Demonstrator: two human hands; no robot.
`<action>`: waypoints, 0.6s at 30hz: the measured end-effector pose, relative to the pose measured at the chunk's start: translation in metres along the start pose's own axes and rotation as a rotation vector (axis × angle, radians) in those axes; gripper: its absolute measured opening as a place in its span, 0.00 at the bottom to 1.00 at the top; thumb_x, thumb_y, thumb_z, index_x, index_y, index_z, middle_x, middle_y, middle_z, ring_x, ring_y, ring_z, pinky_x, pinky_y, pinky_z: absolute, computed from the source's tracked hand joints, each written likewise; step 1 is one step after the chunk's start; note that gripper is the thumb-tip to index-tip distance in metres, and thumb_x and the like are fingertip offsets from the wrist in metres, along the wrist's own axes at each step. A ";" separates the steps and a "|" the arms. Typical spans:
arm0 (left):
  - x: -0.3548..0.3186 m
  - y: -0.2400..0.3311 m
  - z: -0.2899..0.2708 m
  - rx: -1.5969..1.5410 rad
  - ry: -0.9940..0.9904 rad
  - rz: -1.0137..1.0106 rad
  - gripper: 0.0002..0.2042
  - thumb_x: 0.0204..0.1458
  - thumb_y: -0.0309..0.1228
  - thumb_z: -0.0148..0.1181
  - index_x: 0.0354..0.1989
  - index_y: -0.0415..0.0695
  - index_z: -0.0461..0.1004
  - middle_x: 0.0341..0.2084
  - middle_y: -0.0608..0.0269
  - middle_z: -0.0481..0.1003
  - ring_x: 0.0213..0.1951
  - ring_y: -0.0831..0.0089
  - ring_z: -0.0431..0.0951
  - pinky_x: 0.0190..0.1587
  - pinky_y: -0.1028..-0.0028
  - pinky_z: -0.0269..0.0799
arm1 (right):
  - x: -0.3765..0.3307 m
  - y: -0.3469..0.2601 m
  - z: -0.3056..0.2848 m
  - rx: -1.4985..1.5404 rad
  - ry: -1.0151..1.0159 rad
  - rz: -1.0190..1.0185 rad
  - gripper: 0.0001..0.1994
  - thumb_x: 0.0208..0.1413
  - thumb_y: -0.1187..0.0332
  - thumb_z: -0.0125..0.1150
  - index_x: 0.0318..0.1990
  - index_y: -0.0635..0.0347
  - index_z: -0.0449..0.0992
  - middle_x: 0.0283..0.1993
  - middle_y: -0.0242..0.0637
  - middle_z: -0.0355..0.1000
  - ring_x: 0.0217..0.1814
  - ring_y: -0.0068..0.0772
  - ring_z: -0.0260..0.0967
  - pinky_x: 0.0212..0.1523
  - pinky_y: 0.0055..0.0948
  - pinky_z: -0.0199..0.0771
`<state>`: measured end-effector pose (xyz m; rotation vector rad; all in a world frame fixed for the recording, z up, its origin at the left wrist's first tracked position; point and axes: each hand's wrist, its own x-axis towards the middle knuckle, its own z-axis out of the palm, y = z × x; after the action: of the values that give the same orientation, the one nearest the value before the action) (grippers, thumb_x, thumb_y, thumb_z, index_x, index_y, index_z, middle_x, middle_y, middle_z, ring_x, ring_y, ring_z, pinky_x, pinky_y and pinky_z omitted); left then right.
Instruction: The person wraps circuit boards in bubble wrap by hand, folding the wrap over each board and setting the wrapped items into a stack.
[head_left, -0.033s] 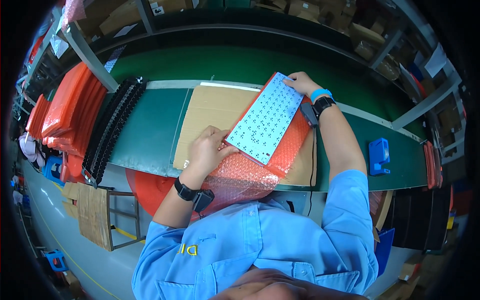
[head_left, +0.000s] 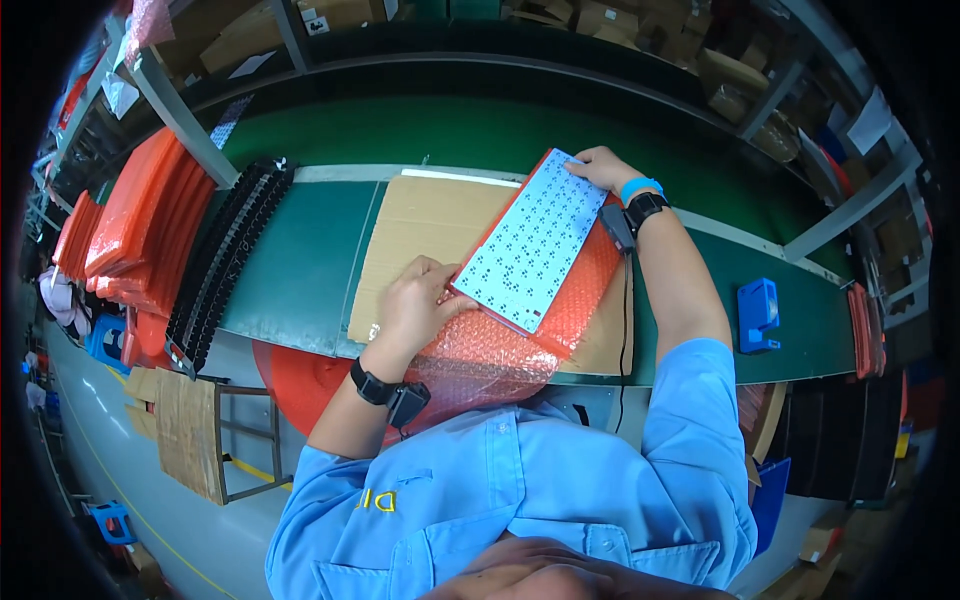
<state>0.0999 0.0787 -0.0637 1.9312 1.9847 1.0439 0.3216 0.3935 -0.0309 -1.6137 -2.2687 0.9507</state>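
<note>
A white keyboard circuit board (head_left: 530, 235) with rows of small dark marks lies aslant over red bubble wrap (head_left: 590, 285). A red edge shows along its left side. My left hand (head_left: 412, 305) grips its near left corner between thumb and fingers, where the bubble wrap also lies. At the far right end, my right hand (head_left: 603, 168) is closed over the board's corner, with the fingertips partly out of sight. Beneath the wrap is a flat brown cardboard sheet (head_left: 425, 225) on the green bench (head_left: 300, 265).
Red bubble-wrap bags (head_left: 145, 220) are stacked at the left, beside black slotted racks (head_left: 225, 260). A blue tape dispenser (head_left: 760, 315) stands on the right. A dark cable (head_left: 627, 320) hangs from my right wrist device. A red roll (head_left: 300, 385) and a wooden-topped stool (head_left: 190, 435) sit below the bench.
</note>
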 end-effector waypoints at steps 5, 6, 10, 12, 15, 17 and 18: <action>0.000 0.001 0.000 0.037 -0.003 0.003 0.25 0.35 0.38 0.75 0.46 0.44 0.80 0.34 0.60 0.75 0.33 0.62 0.77 0.37 0.68 0.74 | 0.004 -0.013 -0.008 0.002 -0.151 0.063 0.22 0.57 0.54 0.64 0.48 0.66 0.79 0.45 0.46 0.78 0.44 0.37 0.76 0.50 0.33 0.72; 0.000 0.002 -0.001 0.049 -0.031 -0.017 0.26 0.36 0.38 0.75 0.46 0.44 0.79 0.34 0.60 0.75 0.34 0.62 0.77 0.37 0.68 0.74 | 0.000 -0.020 -0.011 -0.022 -0.151 0.088 0.22 0.56 0.54 0.64 0.48 0.66 0.79 0.45 0.45 0.78 0.43 0.36 0.76 0.49 0.32 0.72; 0.001 0.005 -0.008 0.061 -0.082 0.035 0.24 0.39 0.35 0.74 0.46 0.42 0.78 0.37 0.59 0.75 0.36 0.64 0.77 0.39 0.69 0.74 | -0.015 -0.005 -0.040 0.180 -0.217 0.049 0.21 0.58 0.57 0.63 0.49 0.67 0.78 0.43 0.45 0.78 0.42 0.34 0.76 0.48 0.31 0.73; -0.001 0.001 -0.009 0.059 -0.086 0.050 0.23 0.41 0.33 0.74 0.46 0.41 0.77 0.37 0.59 0.75 0.37 0.65 0.78 0.40 0.70 0.74 | -0.045 -0.023 -0.056 0.233 -0.222 0.024 0.22 0.58 0.58 0.63 0.52 0.68 0.76 0.45 0.44 0.77 0.44 0.33 0.75 0.50 0.30 0.72; -0.006 -0.013 -0.007 -0.481 -0.196 0.161 0.17 0.45 0.26 0.70 0.43 0.38 0.75 0.39 0.59 0.74 0.42 0.71 0.77 0.42 0.73 0.73 | -0.097 -0.032 -0.080 0.379 -0.157 -0.084 0.24 0.59 0.61 0.61 0.58 0.67 0.69 0.49 0.42 0.75 0.50 0.31 0.73 0.55 0.29 0.69; -0.021 -0.002 -0.018 -0.577 -0.226 0.067 0.15 0.46 0.25 0.69 0.42 0.37 0.74 0.38 0.60 0.74 0.41 0.72 0.77 0.42 0.74 0.72 | -0.124 -0.019 -0.087 0.465 -0.108 -0.174 0.25 0.60 0.62 0.60 0.61 0.65 0.66 0.52 0.40 0.73 0.54 0.30 0.71 0.58 0.29 0.67; -0.028 0.007 -0.029 -0.673 -0.259 -0.021 0.14 0.46 0.23 0.68 0.41 0.36 0.73 0.37 0.60 0.74 0.40 0.73 0.77 0.41 0.75 0.72 | -0.138 -0.009 -0.088 0.506 -0.054 -0.315 0.25 0.60 0.63 0.60 0.61 0.65 0.64 0.54 0.39 0.72 0.56 0.29 0.69 0.59 0.29 0.66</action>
<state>0.0930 0.0414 -0.0477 1.5670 1.2839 1.1840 0.4120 0.3011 0.0696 -0.9994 -2.0051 1.3475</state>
